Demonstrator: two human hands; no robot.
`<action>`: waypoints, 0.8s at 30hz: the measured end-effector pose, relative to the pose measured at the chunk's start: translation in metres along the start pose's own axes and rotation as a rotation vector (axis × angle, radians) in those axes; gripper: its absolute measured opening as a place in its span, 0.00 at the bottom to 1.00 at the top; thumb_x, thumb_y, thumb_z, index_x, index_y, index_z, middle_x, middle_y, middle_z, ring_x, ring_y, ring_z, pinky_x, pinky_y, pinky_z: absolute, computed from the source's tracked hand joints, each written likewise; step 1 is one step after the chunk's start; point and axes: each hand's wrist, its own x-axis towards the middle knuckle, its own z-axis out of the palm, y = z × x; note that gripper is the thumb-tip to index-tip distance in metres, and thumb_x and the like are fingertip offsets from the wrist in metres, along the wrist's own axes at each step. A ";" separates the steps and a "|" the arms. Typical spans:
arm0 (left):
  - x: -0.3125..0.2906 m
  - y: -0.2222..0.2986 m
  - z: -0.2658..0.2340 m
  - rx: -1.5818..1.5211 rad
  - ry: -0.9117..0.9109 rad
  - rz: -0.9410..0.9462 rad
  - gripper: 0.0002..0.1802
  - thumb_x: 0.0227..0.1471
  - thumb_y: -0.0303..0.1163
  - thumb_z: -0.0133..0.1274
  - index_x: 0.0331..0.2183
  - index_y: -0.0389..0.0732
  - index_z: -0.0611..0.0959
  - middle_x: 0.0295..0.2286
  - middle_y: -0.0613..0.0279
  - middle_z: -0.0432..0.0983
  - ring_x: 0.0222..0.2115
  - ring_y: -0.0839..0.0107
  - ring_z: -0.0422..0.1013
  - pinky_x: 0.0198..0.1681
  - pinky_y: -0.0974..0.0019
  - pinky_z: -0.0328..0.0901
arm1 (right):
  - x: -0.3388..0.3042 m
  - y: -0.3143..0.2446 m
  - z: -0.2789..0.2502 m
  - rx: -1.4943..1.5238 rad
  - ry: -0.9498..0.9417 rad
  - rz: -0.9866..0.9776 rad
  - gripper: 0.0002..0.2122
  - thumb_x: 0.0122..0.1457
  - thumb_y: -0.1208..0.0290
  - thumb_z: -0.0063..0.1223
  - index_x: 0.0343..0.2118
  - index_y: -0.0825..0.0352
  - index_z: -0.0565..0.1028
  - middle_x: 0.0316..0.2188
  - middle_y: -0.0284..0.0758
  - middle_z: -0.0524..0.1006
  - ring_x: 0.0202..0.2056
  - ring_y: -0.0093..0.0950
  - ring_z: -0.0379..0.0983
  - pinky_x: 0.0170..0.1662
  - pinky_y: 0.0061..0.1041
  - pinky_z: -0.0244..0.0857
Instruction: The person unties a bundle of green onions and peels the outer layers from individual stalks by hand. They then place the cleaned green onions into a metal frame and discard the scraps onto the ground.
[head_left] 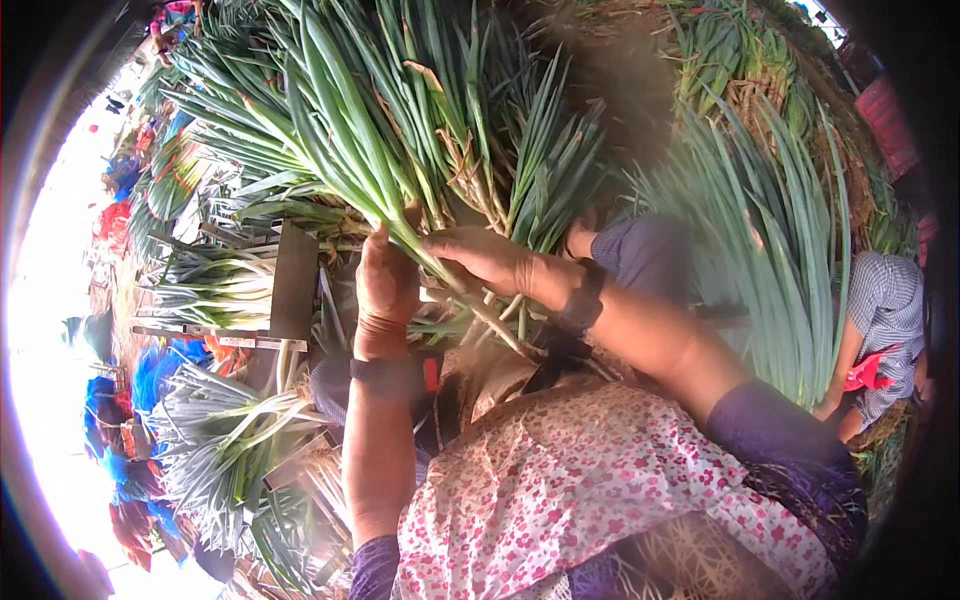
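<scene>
My left hand (388,285) is closed around the pale lower part of a green onion (482,312), its thumb pointing up. From the right, my right hand (483,257) grips the same stalk just beside it, fingers curled around it. The long green leaves fan out up and to the left, while the thin root end slants down toward my lap. Whether more than one stalk is in my hands, I cannot tell. Right beyond my hands lies a big pile of untrimmed green onions (240,135), some with dry brown leaves.
At left, a rack with an upright flat plate (293,285) holds pale-stemmed green onions (215,290). More onions (215,430) lie below it. At right, another person in a checkered sleeve (890,295) is beside a large onion bundle (785,260). Red crates (888,125) stand behind.
</scene>
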 end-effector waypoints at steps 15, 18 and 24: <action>-0.010 -0.001 -0.015 -0.136 0.132 0.108 0.19 0.58 0.45 0.35 0.37 0.40 0.72 0.33 0.58 0.71 0.37 0.63 0.67 0.46 0.56 0.59 | 0.012 0.028 0.026 0.833 0.143 -0.114 0.11 0.59 0.64 0.43 0.38 0.66 0.67 0.30 0.35 0.74 0.31 0.25 0.71 0.35 0.22 0.67; -0.004 0.008 -0.014 -0.136 0.295 0.113 0.17 0.58 0.47 0.37 0.33 0.43 0.70 0.23 0.67 0.63 0.19 0.74 0.57 0.27 0.65 0.58 | 0.008 0.034 0.013 0.807 0.067 -0.132 0.11 0.62 0.62 0.37 0.36 0.65 0.66 0.21 0.28 0.69 0.21 0.20 0.63 0.25 0.16 0.57; -0.011 0.079 -0.120 -0.072 0.439 0.277 0.19 0.53 0.52 0.45 0.34 0.45 0.72 0.21 0.71 0.64 0.17 0.77 0.58 0.22 0.72 0.58 | -0.058 0.037 -0.023 -0.349 -0.153 0.264 0.17 0.63 0.58 0.34 0.45 0.66 0.68 0.16 0.28 0.65 0.20 0.19 0.62 0.25 0.19 0.60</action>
